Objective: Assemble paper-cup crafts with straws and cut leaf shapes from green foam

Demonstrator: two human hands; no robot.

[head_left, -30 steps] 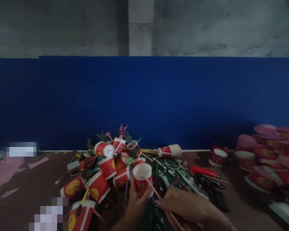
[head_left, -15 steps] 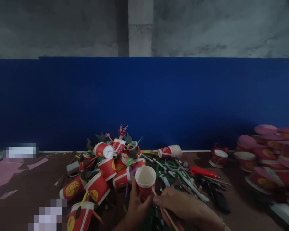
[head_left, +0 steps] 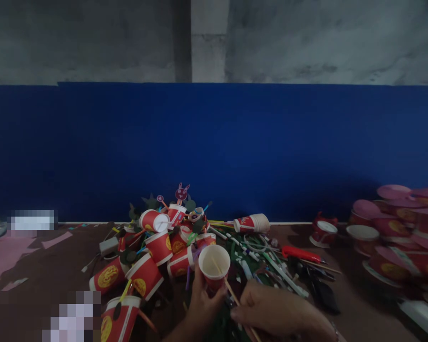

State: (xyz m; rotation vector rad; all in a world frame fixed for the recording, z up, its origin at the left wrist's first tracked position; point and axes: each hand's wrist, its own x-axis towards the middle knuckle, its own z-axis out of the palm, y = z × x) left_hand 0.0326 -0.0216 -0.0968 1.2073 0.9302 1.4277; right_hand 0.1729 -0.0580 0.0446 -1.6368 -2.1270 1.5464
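Wrapped around a red paper cup (head_left: 214,262) is my left hand (head_left: 207,300), holding it upright with its white mouth tilted toward me. A thin wooden stick (head_left: 234,293) runs through the cup's right wall, and its tip shows inside. My right hand (head_left: 260,306) is closed on the outer part of this stick, lower right of the cup. Several decorated red paper cups (head_left: 144,275) lie heaped to the left of my hands. To the right of the held cup are scattered straws and sticks (head_left: 271,268).
A stack of paper cups (head_left: 251,223) lies on its side at the back. Right of it are a red-handled tool (head_left: 301,254), a black object (head_left: 323,289) and cups with pink discs (head_left: 395,228). Pink paper (head_left: 7,254) lies far left. A blue panel (head_left: 214,152) stands behind the table.
More of the stick's tip now shows inside the cup. My right hand has shifted slightly down along the stick, away from the cup wall. The left hand keeps its hold.
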